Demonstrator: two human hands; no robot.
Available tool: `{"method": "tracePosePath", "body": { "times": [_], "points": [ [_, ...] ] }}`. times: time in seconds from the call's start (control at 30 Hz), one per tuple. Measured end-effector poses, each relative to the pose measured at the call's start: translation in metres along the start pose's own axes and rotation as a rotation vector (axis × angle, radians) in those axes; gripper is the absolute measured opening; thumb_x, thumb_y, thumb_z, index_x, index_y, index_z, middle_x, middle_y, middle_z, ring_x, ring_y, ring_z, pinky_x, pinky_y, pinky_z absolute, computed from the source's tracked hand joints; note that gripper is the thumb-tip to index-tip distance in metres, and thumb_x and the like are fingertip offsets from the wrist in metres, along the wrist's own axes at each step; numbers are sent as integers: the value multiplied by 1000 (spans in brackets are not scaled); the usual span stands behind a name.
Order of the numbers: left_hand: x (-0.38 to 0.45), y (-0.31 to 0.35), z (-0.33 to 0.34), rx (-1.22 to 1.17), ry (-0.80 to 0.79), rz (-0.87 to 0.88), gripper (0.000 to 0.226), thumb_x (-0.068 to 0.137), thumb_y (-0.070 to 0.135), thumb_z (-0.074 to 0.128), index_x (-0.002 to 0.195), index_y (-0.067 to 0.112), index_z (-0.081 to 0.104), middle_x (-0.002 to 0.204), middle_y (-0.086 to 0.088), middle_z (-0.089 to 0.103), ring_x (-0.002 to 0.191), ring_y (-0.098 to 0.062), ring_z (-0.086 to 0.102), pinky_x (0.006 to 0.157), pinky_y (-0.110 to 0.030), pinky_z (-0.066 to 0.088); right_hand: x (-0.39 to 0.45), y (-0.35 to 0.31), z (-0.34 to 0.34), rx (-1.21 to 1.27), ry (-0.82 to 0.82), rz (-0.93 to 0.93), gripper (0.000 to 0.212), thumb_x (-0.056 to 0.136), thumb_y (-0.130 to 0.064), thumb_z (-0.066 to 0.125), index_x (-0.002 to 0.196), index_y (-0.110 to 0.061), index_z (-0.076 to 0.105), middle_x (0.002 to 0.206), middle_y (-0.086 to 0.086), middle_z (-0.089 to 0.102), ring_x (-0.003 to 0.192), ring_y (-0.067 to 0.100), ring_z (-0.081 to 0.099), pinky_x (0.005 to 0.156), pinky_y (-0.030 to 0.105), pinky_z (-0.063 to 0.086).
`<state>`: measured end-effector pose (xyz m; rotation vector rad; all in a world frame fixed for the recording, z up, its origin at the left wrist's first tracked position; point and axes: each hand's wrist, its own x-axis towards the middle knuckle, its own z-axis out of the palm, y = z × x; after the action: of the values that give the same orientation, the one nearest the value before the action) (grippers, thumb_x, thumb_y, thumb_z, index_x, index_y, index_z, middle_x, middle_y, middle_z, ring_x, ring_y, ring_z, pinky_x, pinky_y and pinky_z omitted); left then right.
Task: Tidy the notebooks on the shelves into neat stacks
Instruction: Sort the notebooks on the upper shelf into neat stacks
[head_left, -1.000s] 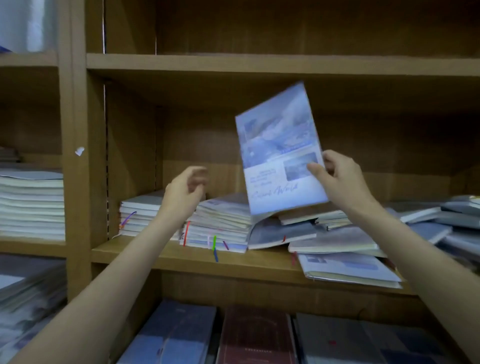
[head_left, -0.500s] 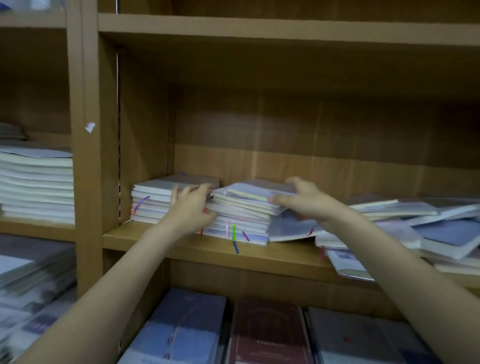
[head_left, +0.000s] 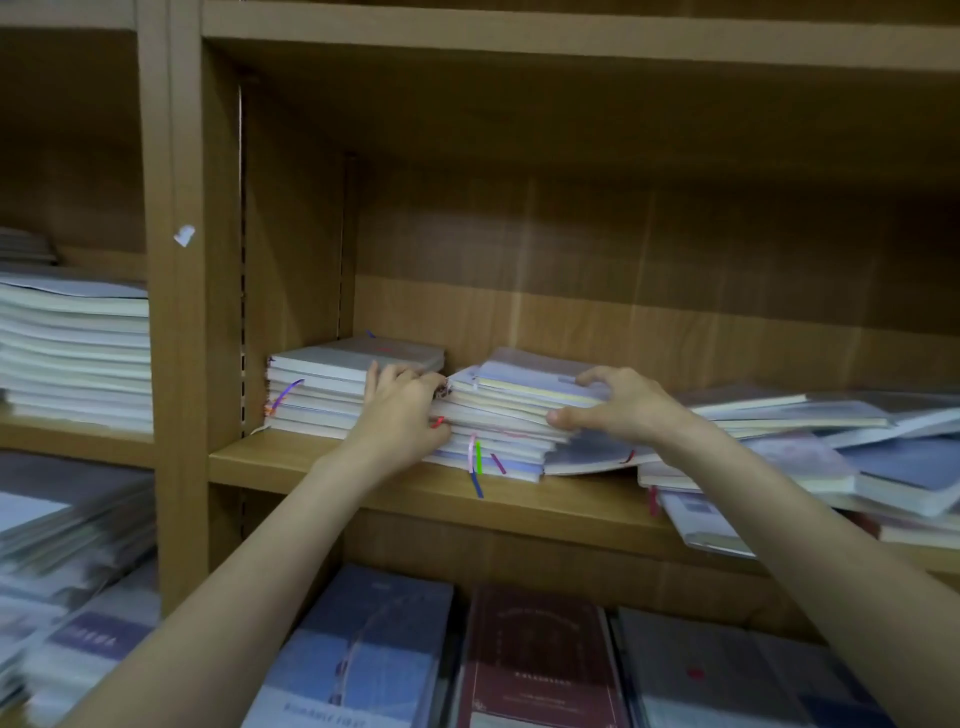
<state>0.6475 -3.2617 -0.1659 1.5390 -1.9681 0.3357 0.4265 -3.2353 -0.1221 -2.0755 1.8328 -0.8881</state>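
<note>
Squaring up the middle stack (head_left: 498, 426) on the wooden shelf (head_left: 395, 480) appeared to be the step in hand. That stack of notebooks lay flat on the shelf board, with coloured ribbon markers (head_left: 475, 462) hanging over its front edge. The left hand (head_left: 402, 410) pressed against the stack's left end, its fingers curled around that end, between it and the neat stack (head_left: 332, 387) just to the left, which sat against the shelf's side wall. The right hand (head_left: 618, 400) gripped the middle stack's right end, fingers curled over the top notebook and thumb against the page edges below.

To the right of the middle stack, a loose pile (head_left: 831, 441) of notebooks sprawled at mixed angles, and one notebook (head_left: 701, 519) hung past the shelf's front lip. A bent cover (head_left: 587, 457) was wedged under the middle stack's right corner.

Several things could have gone wrong from there. Pushing the stack inward from both ends might have buckled its upper notebooks, since they already sat skewed over the lower ones. Sliding it rightward could have nudged the overhanging notebook off the shelf onto the books (head_left: 540, 665) displayed below. The trapped cover might have creased further. The ribbons could have been caught and pinched beneath.
</note>
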Motion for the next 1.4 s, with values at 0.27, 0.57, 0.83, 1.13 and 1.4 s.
{"method": "tracePosePath", "body": {
  "times": [0.27, 0.57, 0.83, 1.13, 1.4],
  "points": [
    [-22, 0, 6, -323, 230, -36, 38, 85, 17, 62, 122, 8, 58, 115, -9, 63, 111, -26, 51, 95, -29, 33, -2, -1, 12, -20, -9, -96, 77, 77, -29, 76, 144, -22, 37, 149, 3, 35, 137, 24, 31, 106, 33, 30],
    [-21, -11, 20, -317, 409, -198, 31, 88, 22, 62, 118, 16, 61, 110, -4, 63, 105, -25, 51, 89, -37, 39, 7, 1, 9, 153, -56, -118, 70, 67, -24, 83, 130, -23, 53, 133, 5, 51, 126, 22, 45, 105, 38, 38],
    [-20, -8, 19, -234, 471, -336, 33, 83, 28, 67, 106, 13, 49, 102, -4, 56, 102, -23, 50, 86, -35, 34, 14, 4, 4, 250, -157, -69, 62, 76, 0, 73, 131, -20, 51, 119, 6, 46, 102, 13, 48, 84, 22, 40],
    [-25, -4, 16, -262, 444, -342, 24, 88, 23, 61, 106, 12, 49, 104, -6, 56, 102, -24, 52, 91, -36, 32, 18, -3, 15, 253, -111, -67, 65, 75, 0, 74, 132, -18, 49, 136, 10, 47, 123, 22, 46, 102, 30, 39],
    [-38, 10, 18, -226, 497, -91, 19, 85, 8, 56, 104, 7, 53, 102, -10, 52, 98, -26, 48, 81, -30, 29, -13, 26, -41, -200, -79, -98, 59, 78, -29, 74, 130, -17, 50, 131, 5, 54, 121, 22, 49, 101, 35, 40]
  ]
}}
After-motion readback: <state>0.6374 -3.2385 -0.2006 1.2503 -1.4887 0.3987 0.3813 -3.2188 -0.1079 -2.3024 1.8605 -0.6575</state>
